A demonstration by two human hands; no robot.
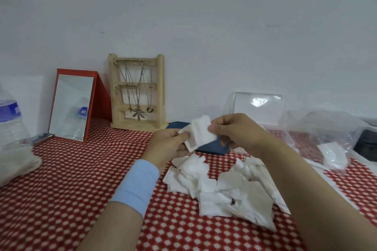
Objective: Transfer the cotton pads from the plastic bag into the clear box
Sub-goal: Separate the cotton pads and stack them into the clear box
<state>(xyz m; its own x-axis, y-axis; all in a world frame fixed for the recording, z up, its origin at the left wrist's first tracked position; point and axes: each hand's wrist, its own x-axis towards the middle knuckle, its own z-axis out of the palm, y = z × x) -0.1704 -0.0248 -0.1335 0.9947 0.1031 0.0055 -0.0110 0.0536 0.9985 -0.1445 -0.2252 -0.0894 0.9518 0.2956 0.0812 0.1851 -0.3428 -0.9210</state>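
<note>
Left hand pinches the left edge of a small stack of cotton pads; right hand pinches its right edge; the stack is held up off the table. A loose pile of pads lies on the tablecloth just near of the hands; a few more pads sit inside the plastic bag, far right. The clear box is behind the right hand, lid standing up. The water bottle, far left, has a blue label (text too blurred to read). Surface: red cloth with white dots; plain white wall behind. A red-framed mirror and a wooden necklace rack stand against the wall, left of centre.
</note>
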